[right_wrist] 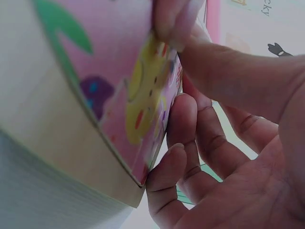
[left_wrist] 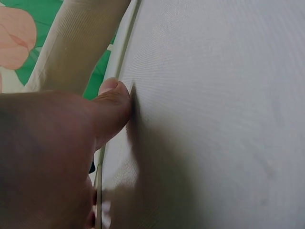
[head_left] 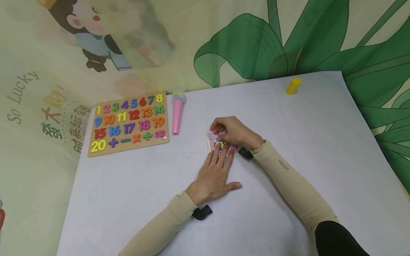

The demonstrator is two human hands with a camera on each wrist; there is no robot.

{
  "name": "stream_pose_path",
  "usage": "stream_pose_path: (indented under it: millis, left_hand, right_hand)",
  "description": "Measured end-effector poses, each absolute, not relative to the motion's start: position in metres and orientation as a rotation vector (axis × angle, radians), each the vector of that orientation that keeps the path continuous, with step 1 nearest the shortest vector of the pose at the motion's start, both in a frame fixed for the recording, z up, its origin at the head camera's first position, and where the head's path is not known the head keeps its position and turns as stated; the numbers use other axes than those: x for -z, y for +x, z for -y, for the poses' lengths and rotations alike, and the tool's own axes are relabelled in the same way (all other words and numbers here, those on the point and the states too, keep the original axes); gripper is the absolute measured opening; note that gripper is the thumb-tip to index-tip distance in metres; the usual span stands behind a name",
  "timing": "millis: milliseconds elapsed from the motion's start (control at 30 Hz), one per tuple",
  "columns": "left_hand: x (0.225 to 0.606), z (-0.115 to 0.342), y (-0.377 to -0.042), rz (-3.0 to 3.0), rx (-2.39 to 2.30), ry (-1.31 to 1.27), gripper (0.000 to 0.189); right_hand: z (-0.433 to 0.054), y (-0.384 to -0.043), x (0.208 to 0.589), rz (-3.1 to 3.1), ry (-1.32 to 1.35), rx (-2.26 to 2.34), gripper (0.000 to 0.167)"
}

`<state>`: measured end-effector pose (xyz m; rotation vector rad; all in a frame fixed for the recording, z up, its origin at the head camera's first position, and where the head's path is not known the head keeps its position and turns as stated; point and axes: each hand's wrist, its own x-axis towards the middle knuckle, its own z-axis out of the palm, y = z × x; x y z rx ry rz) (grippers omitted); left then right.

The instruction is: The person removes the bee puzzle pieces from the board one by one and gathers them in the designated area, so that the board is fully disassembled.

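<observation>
A small pink picture puzzle [head_left: 213,143] with a pale wooden border lies mid-table. My left hand [head_left: 214,176] is spread flat, fingertips resting on the puzzle's near part and thumb stretched out over the tabletop. In the left wrist view its thumb [left_wrist: 113,102] sticks out above the white surface. Bent over the puzzle's far side, my right hand [head_left: 236,132] pinches a puzzle piece between thumb and curled fingers; the fingers hide most of that piece. Up close, the right wrist view shows a yellow figure on the puzzle face [right_wrist: 143,90], with curled fingers [right_wrist: 183,114] along its edge.
At the left lies a wooden number board [head_left: 128,144] with colourful digits and signs. Beside it is a pink toy microphone [head_left: 177,115]. A yellow cylinder [head_left: 293,86] rests near the far right edge. Printed cloth [head_left: 179,42] hangs behind the white tabletop [head_left: 134,185].
</observation>
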<state>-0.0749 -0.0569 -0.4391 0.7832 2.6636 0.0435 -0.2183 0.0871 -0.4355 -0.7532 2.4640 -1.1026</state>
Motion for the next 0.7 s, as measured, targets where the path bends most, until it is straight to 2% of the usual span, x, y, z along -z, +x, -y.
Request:
stream_pose_path:
  millis: [700]
  left_hand:
    - [0.4401, 0.0561, -0.0733, -2.69, -0.057, 0.779, 0.101]
  right_hand:
    - [-0.0858, -0.2175, 0.4364, -2.468, -0.795, 1.095, 0.02]
